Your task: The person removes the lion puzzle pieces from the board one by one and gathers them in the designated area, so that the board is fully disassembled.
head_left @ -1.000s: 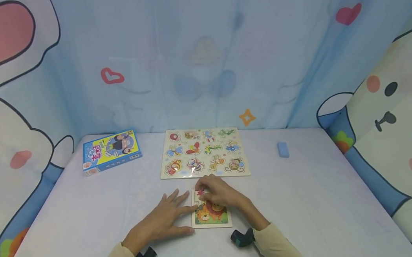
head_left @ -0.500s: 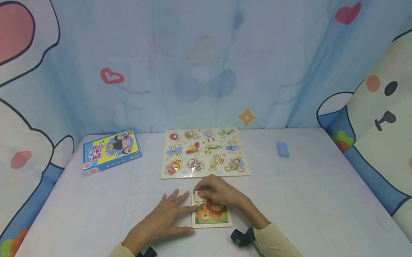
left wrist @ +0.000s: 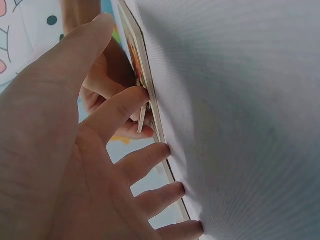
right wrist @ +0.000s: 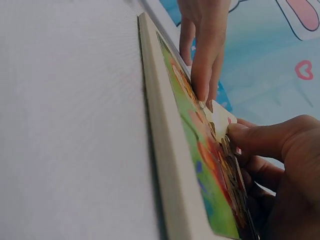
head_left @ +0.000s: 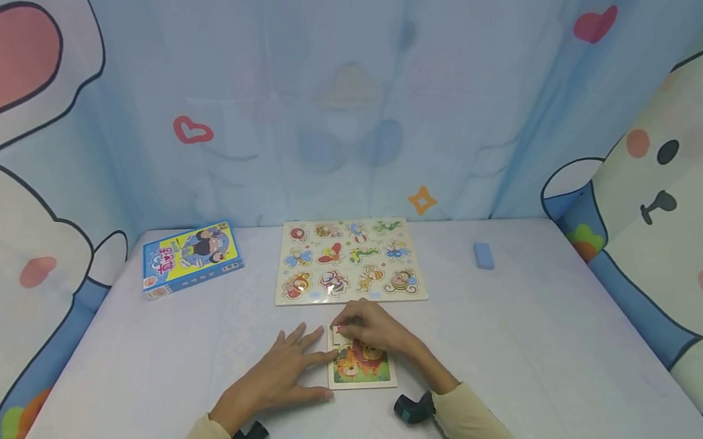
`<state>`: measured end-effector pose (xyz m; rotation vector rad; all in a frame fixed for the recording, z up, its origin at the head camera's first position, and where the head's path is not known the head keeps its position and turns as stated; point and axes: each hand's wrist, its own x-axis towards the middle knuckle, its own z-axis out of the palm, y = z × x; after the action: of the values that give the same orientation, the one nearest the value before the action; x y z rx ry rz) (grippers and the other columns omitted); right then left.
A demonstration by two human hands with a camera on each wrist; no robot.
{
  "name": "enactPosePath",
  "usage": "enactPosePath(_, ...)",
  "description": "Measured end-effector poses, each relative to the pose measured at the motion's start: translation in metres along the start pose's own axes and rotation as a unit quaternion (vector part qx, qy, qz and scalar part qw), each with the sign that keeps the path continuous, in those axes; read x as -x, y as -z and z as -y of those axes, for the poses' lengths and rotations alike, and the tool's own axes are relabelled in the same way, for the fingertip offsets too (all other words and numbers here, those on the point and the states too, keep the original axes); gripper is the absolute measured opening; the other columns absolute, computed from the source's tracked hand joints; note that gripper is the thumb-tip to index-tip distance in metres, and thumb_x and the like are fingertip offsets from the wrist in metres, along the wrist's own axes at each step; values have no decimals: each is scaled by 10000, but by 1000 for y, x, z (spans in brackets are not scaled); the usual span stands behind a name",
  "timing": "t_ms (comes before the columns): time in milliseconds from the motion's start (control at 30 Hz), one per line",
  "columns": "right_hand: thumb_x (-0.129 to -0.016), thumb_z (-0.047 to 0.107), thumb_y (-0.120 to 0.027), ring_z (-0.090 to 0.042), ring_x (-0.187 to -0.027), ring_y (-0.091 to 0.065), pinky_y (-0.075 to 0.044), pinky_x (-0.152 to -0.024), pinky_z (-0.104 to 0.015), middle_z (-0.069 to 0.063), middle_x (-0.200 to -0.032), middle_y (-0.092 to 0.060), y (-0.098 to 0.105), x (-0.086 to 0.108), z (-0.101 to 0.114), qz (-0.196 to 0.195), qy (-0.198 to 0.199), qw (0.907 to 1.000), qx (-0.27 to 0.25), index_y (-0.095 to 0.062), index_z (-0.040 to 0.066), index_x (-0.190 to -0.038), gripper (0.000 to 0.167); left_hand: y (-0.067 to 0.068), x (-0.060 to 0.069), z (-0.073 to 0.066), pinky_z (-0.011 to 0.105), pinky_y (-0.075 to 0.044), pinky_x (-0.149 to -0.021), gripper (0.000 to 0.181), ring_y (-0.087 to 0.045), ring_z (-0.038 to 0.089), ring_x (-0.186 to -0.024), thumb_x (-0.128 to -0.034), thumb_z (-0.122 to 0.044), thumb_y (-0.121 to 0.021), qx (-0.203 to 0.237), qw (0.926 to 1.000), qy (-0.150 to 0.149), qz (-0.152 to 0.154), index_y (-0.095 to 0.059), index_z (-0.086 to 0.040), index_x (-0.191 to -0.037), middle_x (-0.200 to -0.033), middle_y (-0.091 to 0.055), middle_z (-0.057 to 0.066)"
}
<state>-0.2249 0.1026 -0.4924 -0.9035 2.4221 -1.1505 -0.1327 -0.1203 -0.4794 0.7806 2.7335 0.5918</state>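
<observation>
A small framed lion puzzle [head_left: 363, 368] lies on the table between the hands. My right hand [head_left: 372, 325] pinches a pale puzzle piece [right wrist: 220, 120] between thumb and fingers at the puzzle's upper left; in the right wrist view the piece stands tilted above the picture. My left hand [head_left: 282, 370] is spread at the puzzle's left side, its index fingertip touching the left edge. Seen from the left wrist, the same piece [left wrist: 142, 119] sticks up from the frame beside that index finger, and the other left fingers are straight and apart.
Behind the hands lies a large board [head_left: 351, 263] with insect pictures. A blue and yellow box [head_left: 192, 257] is at the back left, and a small blue block [head_left: 483, 256] at the back right. A patterned curtain [head_left: 335, 97] hangs behind the table.
My right hand has shifted very slightly left with the piece, which shows less in the head view. My left hand and the puzzle frame have stayed put.
</observation>
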Motion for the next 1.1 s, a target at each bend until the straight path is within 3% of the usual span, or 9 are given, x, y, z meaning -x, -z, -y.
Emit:
enactPosePath(433,-903,174,-662,-122,-944,-534,-422,-861,-338,107,-986,-676,2,2,-4,-56,192,9997,116,-741,190,-1032,152,-7,-11,-11,684,-138,-1093,764,-104,500,-1415,-805,-710,-556,-196,9997,-159,38,-369,-377,-1466,-1590,-159,157)
enactPosePath(667,-902,165,-662,-124,-994,-572,-445,-905,-351,85,-1014,-681,1,2,-5,-28,146,9999,-39,-737,180,-1032,150,-11,-14,-12,686,-121,-1096,784,-85,509,-1414,-804,-733,-527,-423,9991,-62,41,-349,-370,-1476,-1594,-139,158)
enactPosePath(867,-902,165,-663,-83,-950,-600,-477,-862,-273,74,-1009,-693,4,0,-5,82,157,9998,-16,-740,176,-1021,143,-13,-16,-13,684,-117,-1098,783,-75,502,-1420,-796,-752,-513,-469,9989,45,79,-351,-389,-1470,-1598,-138,144)
enactPosePath(1100,-904,186,-664,-84,-916,-604,-481,-827,-262,70,-990,-693,9,-3,-5,243,228,9994,-28,-747,167,-1010,136,-14,-18,-14,687,-108,-1097,785,-64,498,-1422,-790,-764,-502,-437,9990,88,34,-355,-395,-1467,-1603,-121,130)
